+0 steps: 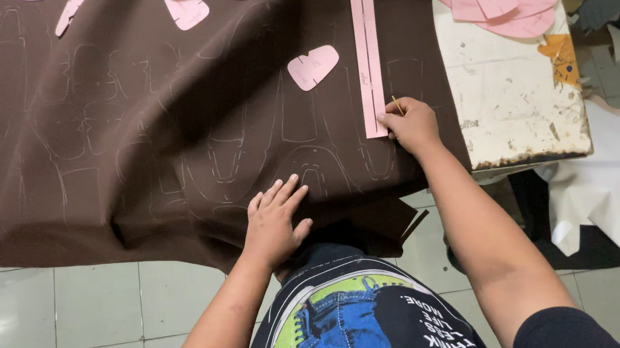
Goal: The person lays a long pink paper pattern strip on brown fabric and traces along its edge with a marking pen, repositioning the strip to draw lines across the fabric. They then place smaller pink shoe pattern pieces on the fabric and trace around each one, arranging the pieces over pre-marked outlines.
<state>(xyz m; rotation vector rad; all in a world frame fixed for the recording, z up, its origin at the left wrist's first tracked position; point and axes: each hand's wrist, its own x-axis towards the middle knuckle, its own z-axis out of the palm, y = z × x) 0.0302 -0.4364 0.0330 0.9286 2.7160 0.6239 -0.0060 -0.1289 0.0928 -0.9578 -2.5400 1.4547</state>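
I see my left hand point(275, 217) lying flat with fingers spread, holding nothing, pressing the brown fabric point(130, 139) near its front edge. Up and to its right, the long pink strip template point(366, 45) runs straight away from me. My right hand point(410, 121), pinching a thin marking stick point(398, 105), sits at the strip's near end, far closer than the left
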